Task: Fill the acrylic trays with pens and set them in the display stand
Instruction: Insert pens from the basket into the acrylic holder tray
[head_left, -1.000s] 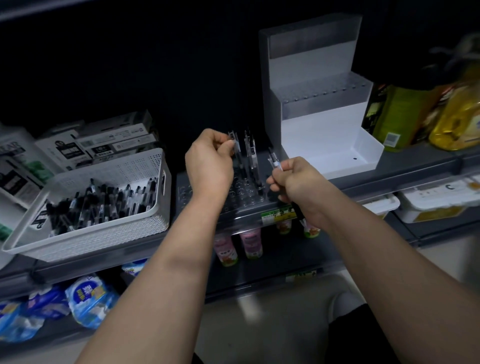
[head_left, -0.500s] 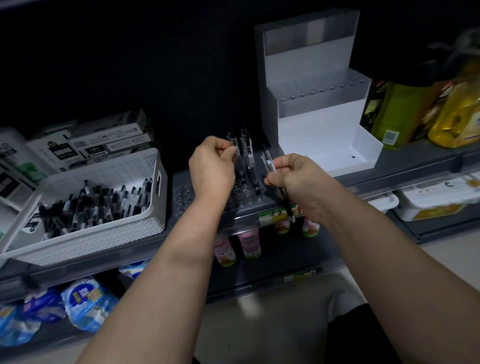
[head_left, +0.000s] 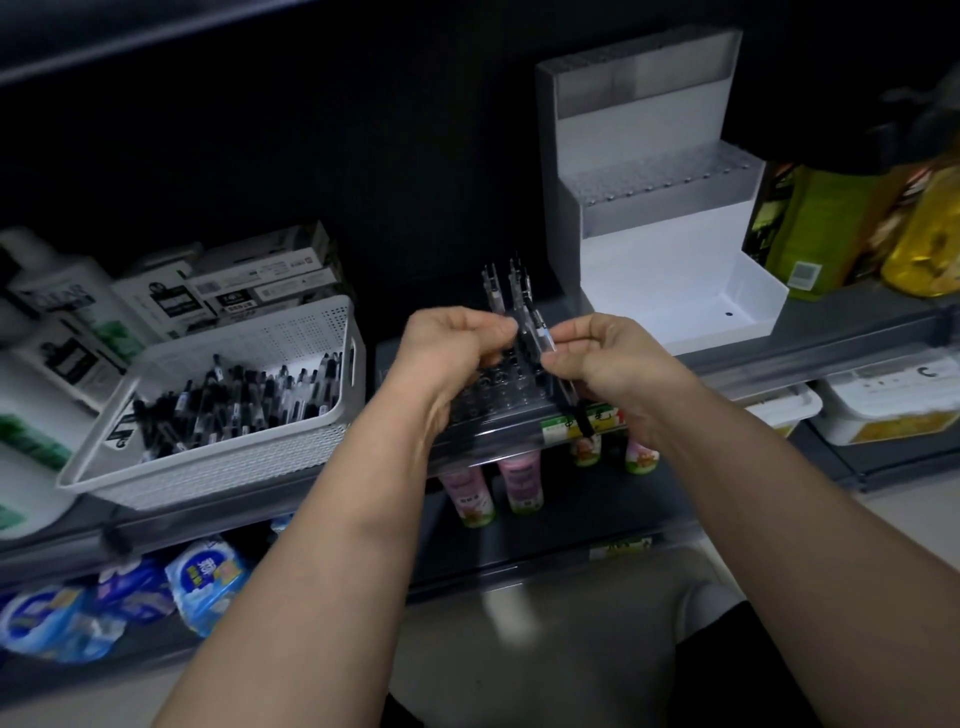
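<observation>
Boxes (head_left: 260, 283) are stacked behind the basket, yellow bottles (head_left: 919, 234) stand far right, pink bottles (head_left: 467, 493) and blue packs (head_left: 208, 577) sit on lower shelves.

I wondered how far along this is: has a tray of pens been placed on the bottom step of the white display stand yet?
No: the bottom step of the display stand is bare.

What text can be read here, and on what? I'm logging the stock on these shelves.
"CLEAR": white bottle at far left.
"C": white tub at right, only that letter legible.
Pen boxes, shelf price tag, oil bottle label, blue packs: print blurred, unreadable.
</observation>
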